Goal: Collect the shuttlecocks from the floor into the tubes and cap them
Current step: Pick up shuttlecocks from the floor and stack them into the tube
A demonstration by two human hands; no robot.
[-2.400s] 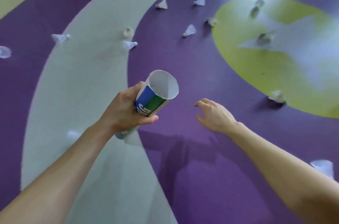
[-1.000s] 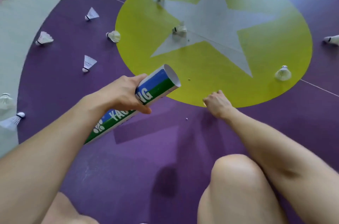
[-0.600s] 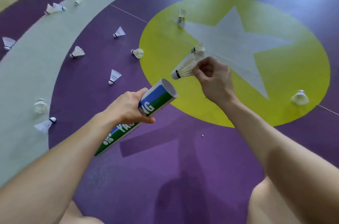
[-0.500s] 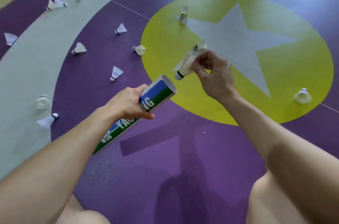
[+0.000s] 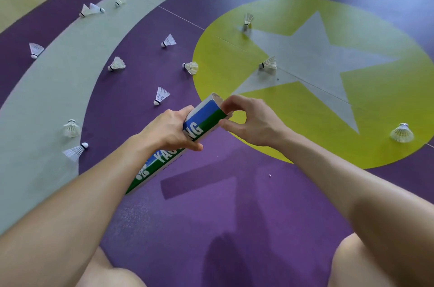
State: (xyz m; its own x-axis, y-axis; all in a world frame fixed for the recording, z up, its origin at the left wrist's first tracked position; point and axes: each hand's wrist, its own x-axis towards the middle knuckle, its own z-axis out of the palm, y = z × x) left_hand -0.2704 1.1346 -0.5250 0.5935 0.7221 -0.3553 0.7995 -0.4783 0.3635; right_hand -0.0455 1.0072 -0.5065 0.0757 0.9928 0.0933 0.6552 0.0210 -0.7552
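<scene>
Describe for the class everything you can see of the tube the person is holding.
The tube is a long, cardboard-looking cylinder with blue and green bands, white lettering and a white shuttlecock logo near its lower end. It is held off the floor, tilted, open mouth pointing up and away; no cap shows. The left hand grips its middle. The right hand pinches at the mouth, where a feathered edge just shows at the rim.

Blue-and-green tube (image 5: 202, 122) with white lettering; white shuttlecocks (image 5: 162, 96) scattered over purple floor (image 5: 234, 216), pale grey band (image 5: 58, 89), yellow-green circle (image 5: 387, 103), grey star (image 5: 312, 51).
</scene>
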